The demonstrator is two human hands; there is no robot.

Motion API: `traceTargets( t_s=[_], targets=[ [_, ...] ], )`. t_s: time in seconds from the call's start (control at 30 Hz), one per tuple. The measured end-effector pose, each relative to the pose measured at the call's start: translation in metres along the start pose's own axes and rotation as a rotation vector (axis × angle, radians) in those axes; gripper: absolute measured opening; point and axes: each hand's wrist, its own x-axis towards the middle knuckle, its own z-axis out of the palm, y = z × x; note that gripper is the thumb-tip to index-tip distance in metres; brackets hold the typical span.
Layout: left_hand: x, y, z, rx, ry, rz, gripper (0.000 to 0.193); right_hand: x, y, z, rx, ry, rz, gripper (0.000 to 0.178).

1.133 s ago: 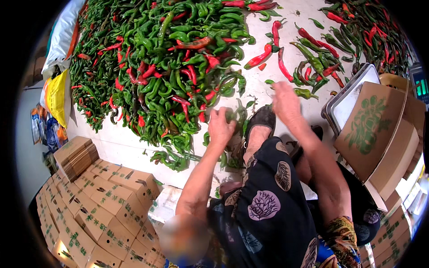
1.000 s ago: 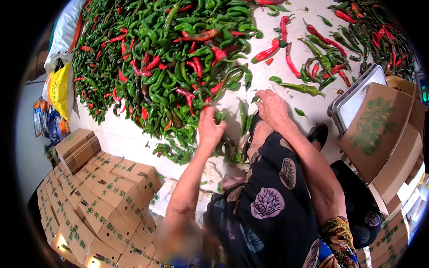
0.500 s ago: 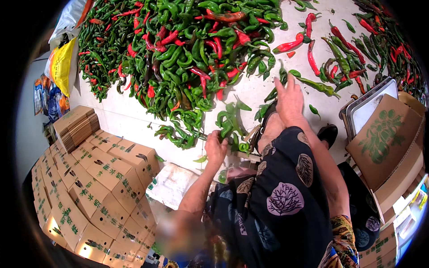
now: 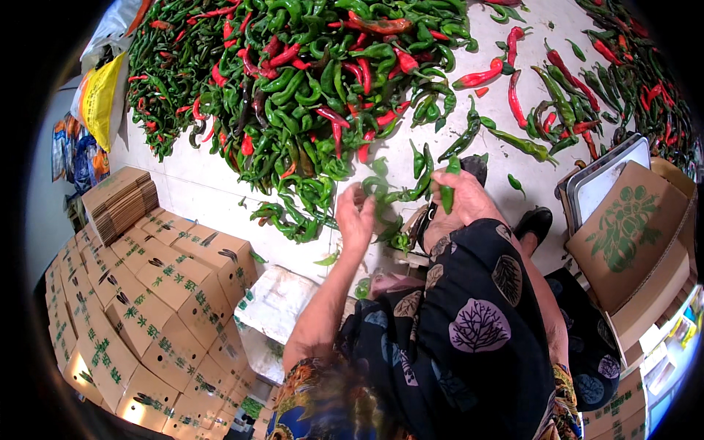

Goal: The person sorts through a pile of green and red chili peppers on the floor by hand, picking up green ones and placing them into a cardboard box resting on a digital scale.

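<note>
My right hand (image 4: 466, 199) pinches a green chili pepper (image 4: 447, 192) between thumb and fingers, above my bare foot. To its left, my left hand (image 4: 355, 218) has bent fingers with the thumb apart. Its fingertips are beside a few green peppers (image 4: 380, 192) that are smeared by motion, and no firm hold on them shows. A long dark green pepper (image 4: 463, 136) lies on the pale floor beyond my right hand. Behind both hands rises a large heap of green and red peppers (image 4: 293, 103).
Stacked printed cardboard boxes (image 4: 147, 293) fill the left side, near a white foam box (image 4: 275, 304). An open carton (image 4: 623, 220) and white trays (image 4: 609, 172) stand at the right. Scattered red peppers (image 4: 515, 99) and a second pepper heap (image 4: 645, 66) lie at the far right.
My right hand has drawn back toward me and now holds a green pepper upright. My left hand has moved slightly up and away from me. The long dark pepper near the right fingers is uncovered.
</note>
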Motion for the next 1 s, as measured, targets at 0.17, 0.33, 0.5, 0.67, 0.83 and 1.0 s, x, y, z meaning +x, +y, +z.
traceTargets(
  t_s=[0.17, 0.33, 0.5, 0.67, 0.83, 1.0],
  targets=[
    [0.032, -0.026, 0.009, 0.001, -0.024, 0.005, 0.022, -0.005, -0.003, 0.009, -0.087, -0.072, 0.048, 0.028],
    [0.019, 0.000, 0.001, -0.330, -0.080, -0.288, 0.022, -0.012, -0.010, 0.013, -0.210, -0.173, 0.103, 0.048],
    [-0.010, 0.077, 0.005, -0.240, -0.338, 0.098, 0.040, -0.007, -0.005, 0.015, -0.104, -0.404, 0.073, 0.051],
    [-0.005, 0.056, -0.008, -0.181, -0.455, 0.031, 0.043, -0.018, -0.017, 0.000, -0.049, -0.311, 0.198, 0.044],
    [-0.016, -0.016, 0.011, 0.349, -0.142, 0.174, 0.051, -0.009, -0.015, -0.005, 0.154, -0.236, 0.058, 0.040],
    [-0.010, -0.033, 0.014, 0.067, -0.184, -0.109, 0.037, -0.008, -0.014, -0.013, 0.011, -0.235, -0.062, 0.040]
  ],
)
